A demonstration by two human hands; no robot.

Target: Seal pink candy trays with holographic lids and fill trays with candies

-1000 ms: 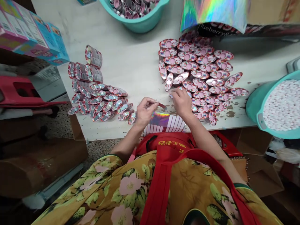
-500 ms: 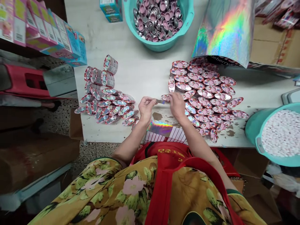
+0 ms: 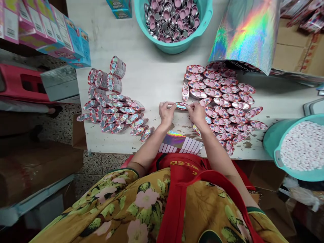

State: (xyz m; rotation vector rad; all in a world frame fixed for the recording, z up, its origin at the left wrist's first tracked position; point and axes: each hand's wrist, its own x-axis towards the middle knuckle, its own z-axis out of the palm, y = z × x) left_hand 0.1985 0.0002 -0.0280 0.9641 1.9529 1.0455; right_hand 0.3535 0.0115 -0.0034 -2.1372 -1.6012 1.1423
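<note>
My left hand [image 3: 166, 113] and my right hand [image 3: 197, 113] pinch the two ends of one small oval foil-printed case [image 3: 181, 106], held just above the white table [image 3: 152, 77]. Both hands are closed on it. To the right of my right hand lies a spread of several open oval cases with pink insides [image 3: 222, 98]. On the left sits a pile of closed oval cases [image 3: 113, 111], some stacked on edge. A holographic card with white stripes [image 3: 181, 141] lies at the table's near edge under my wrists.
A teal tub of pink and silver lids [image 3: 174, 20] stands at the back. Another teal tub of small white pieces [image 3: 296, 148] sits at the right. A holographic sheet [image 3: 248, 30] leans at back right. Coloured boxes [image 3: 50, 30] and a red stool [image 3: 20, 87] are at left.
My hands have moved forward and come together on one oval case; earlier the left pinched a small strip while the right reached into the open cases. The view has tilted up the table.
</note>
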